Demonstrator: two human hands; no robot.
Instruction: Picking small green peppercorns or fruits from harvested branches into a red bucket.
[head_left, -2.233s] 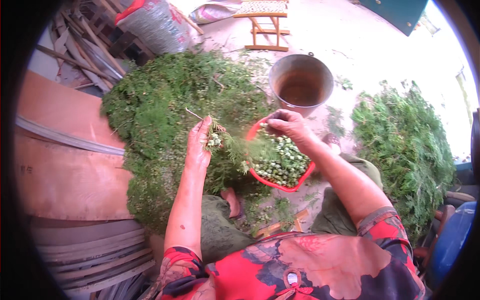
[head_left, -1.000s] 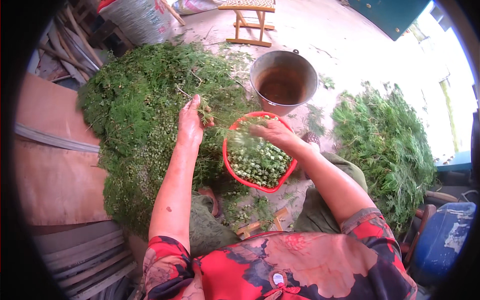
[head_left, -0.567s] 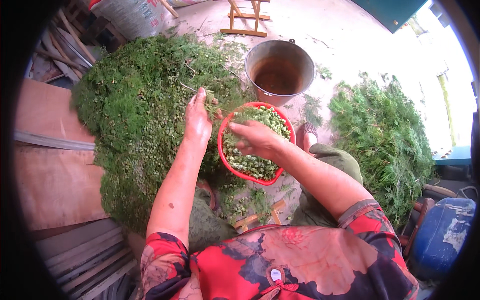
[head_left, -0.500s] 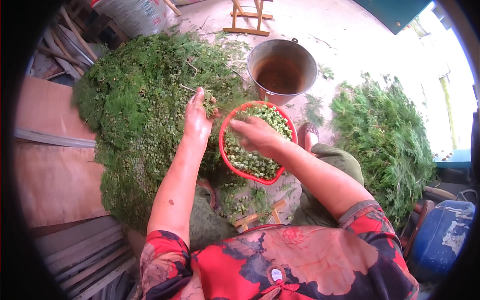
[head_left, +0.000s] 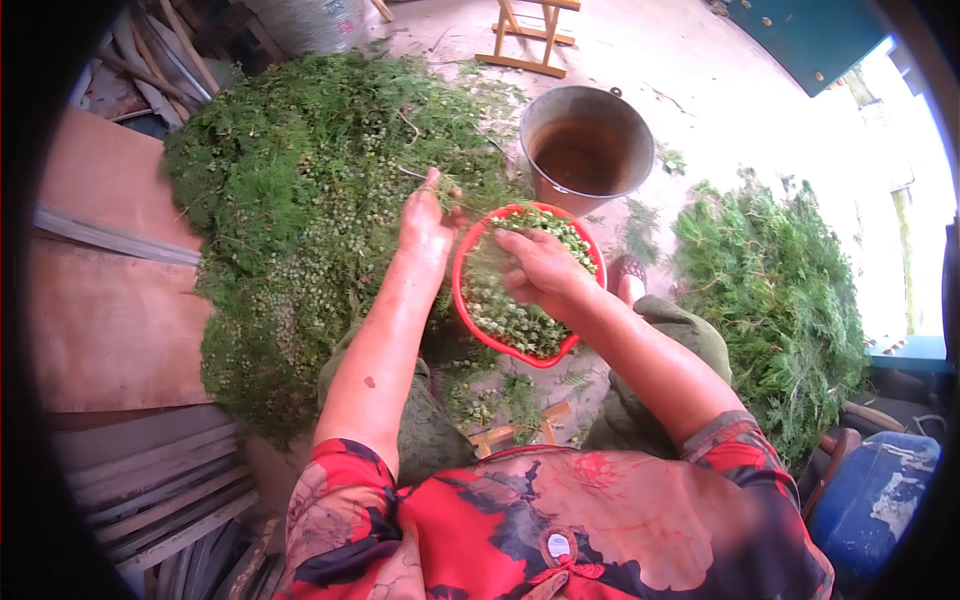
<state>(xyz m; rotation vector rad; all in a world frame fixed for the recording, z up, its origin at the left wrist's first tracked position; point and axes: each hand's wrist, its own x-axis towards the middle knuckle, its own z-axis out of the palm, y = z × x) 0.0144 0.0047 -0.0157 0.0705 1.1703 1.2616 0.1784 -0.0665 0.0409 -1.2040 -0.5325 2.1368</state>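
Since half a second ago the right hand (head_left: 540,268) has stayed over the red bowl (head_left: 463,300) with little shift; the left hand (head_left: 428,218) remains at the heap's edge, and the view has barely drifted.

Head view. Two hands, one bowl, one bucket, two heaps of greenery.
- Left hand: at the near edge of the large heap of feathery green sprigs (head_left: 300,200), fingers closed together on a sprig that runs toward the bowl rim.
- Right hand: over the middle of the red bowl, fingers curled down onto sprigs and the small pale green berries (head_left: 510,320) inside; whether it grips anything I cannot tell.
- Red bowl: round, plastic-looking, thin rim, about half full of berries, sitting in front of the person's knees, between the two hands, touching the large heap on its left side.
- Metal bucket (head_left: 588,150): round, dull grey, rusty brown inside, just beyond the bowl.
- Second heap of green branches (head_left: 770,300): to the right, well apart from the bowl.
- Around: wooden boards (head_left: 110,320) and planks on the left, a wooden stool frame (head_left: 530,40) at the top, a blue plastic drum (head_left: 870,495) at lower right. The right forearm hides the bowl's right rim.
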